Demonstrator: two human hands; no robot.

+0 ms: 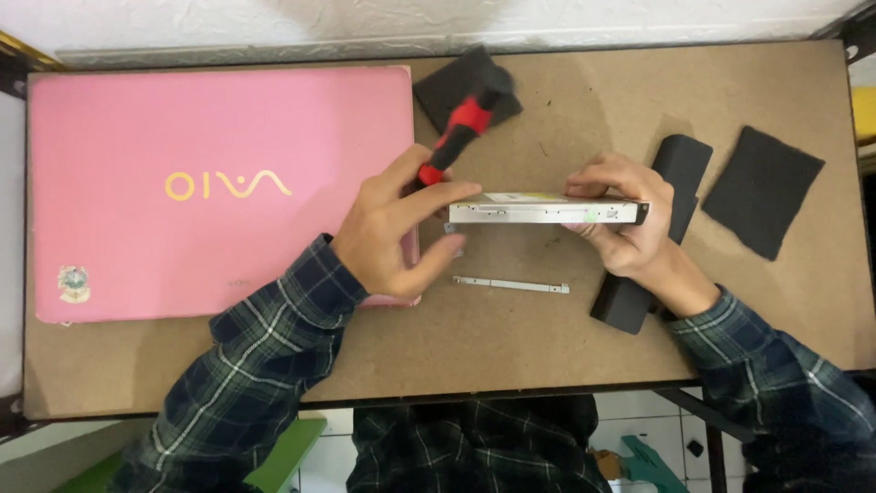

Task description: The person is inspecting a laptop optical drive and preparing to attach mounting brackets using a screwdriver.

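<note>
My left hand grips a red-and-black-handled screwdriver at the left end of a slim silver optical drive, which my right hand clasps above the bench. I judge I'm working its side screw; next needs steady alignment. A thin metal bracket lies nearer; a pink laptop sits left.

We're looking down at a small repair bench, likely a home workshop corner. A bare brown fibreboard table carries a closed pink laptop, a long black battery pack, dark foam pads and a loose metal rail. A red-and-black screwdriver is out. White plastered wall behind, pale floor tiles below the table's edge.
</note>
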